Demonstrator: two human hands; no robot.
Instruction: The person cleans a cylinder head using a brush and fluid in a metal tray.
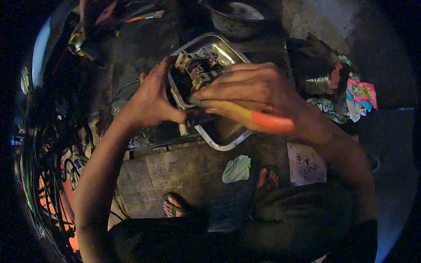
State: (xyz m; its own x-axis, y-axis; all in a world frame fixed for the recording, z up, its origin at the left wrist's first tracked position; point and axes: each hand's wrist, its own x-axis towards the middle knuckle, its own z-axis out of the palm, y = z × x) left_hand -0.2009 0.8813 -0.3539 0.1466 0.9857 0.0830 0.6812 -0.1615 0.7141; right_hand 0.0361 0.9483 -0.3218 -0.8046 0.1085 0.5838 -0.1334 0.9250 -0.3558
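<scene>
- Hands meet over a shallow metal tray (228, 142) that sits on the dark, grimy floor in front of the person.
- Left hand (151, 98) is closed around the left side of a greasy metal engine part (197, 70), thumb pressed against its lower edge, holding it up just above the tray.
- Right hand (252, 85) grips a tool with a yellow and orange handle (254, 117); its fingers curl over the handle and also rest on the right side of the engine part.
- The handle runs roughly level, its orange end pointing to the person's right; the working tip is hidden behind the fingers and the part, so I cannot tell what kind of tool it is.
- The tray is tilted in view, with one rounded corner nearest the person's feet.
- A pale green scrap of cloth (237, 168) lies on a flat sheet of cardboard (175, 175) below the tray, near the right foot.
- Both feet wear sandals; the left foot (175, 206) rests on the cardboard's near edge.
- A dark metal bowl (237, 17) stands beyond the tray, well apart from the hands.
- Crumpled colourful wrappers (351, 96) lie in a heap to the right.
- Tangled wires (48, 166) fill the far left edge.
</scene>
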